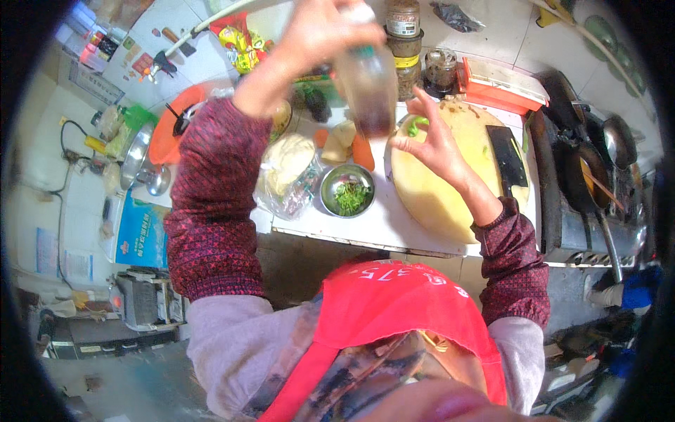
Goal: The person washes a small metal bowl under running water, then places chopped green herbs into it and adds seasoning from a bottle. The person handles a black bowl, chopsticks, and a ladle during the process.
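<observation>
My left hand [332,31] is raised over the back of the counter, its fingers closed around the top of a bottle [367,92] with dark contents; motion blurs both. To the right, my right hand [435,140] hovers above a round cutting board [437,195], fingers spread and holding nothing. Green pepper pieces [417,126] and a black cleaver [506,158] lie on that board. Nearer to me stands a small metal bowl [348,191] with chopped greens and some red bits. A plastic bag with a pale, rounded food [287,163] is left of it. Orange and pale vegetable pieces [340,141] lie behind the bowl.
Stacked jars [404,50] and a red-orange container [501,87] stand along the back. At right is a gas stove [585,237] with a wok [590,174], whose handle projects forward. An orange basin [176,126] and a metal basin [138,155] are at left.
</observation>
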A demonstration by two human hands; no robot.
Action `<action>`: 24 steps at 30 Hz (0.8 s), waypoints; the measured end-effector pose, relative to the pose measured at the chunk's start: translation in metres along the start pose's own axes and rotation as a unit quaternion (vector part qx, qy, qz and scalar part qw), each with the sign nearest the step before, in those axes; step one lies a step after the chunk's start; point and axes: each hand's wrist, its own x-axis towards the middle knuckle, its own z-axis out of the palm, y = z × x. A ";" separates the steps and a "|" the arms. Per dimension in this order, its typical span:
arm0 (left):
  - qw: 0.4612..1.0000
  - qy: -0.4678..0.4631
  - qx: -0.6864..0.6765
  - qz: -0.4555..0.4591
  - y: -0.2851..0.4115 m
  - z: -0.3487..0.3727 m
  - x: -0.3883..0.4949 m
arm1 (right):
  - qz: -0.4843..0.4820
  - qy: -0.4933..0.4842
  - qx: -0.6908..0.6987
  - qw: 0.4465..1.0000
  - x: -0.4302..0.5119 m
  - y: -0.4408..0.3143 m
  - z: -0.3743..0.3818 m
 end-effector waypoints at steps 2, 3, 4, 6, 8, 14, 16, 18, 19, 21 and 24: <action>0.995 0.084 -0.055 -0.012 0.006 -0.024 0.027 | 0.081 -0.011 0.028 0.996 -0.001 0.016 0.009; 0.987 0.138 -0.061 0.058 0.005 -0.032 0.038 | 0.046 -0.002 -0.037 0.998 -0.010 0.023 0.018; 0.984 0.159 -0.019 0.076 -0.001 -0.040 0.051 | 0.085 -0.051 -0.048 0.994 -0.019 0.030 0.026; 0.972 0.203 0.059 0.106 -0.018 -0.055 0.085 | 0.172 -0.140 -0.047 0.974 -0.037 0.039 0.048; 0.968 0.209 0.049 0.128 -0.050 -0.057 0.114 | 0.186 -0.185 -0.078 0.962 -0.052 0.043 0.065; 0.975 0.208 -0.010 0.082 -0.172 -0.016 0.178 | 0.397 -0.264 0.024 0.879 -0.053 0.048 0.104; 0.958 0.216 0.036 0.183 -0.206 0.001 0.190 | 0.451 -0.247 0.061 0.855 -0.052 0.054 0.115; 0.988 0.123 -0.089 -0.023 -0.239 0.028 0.193 | 0.443 -0.207 0.104 0.866 -0.055 0.061 0.123; 0.986 0.160 -0.018 -0.045 -0.254 0.045 0.195 | 0.438 -0.192 0.114 0.871 -0.057 0.063 0.125; 0.993 0.113 -0.020 -0.021 -0.285 0.064 0.199 | 0.467 -0.148 0.190 0.851 -0.062 0.066 0.119; 0.992 0.096 -0.051 -0.058 -0.317 0.081 0.203 | 0.490 -0.064 0.269 0.827 -0.069 0.065 0.086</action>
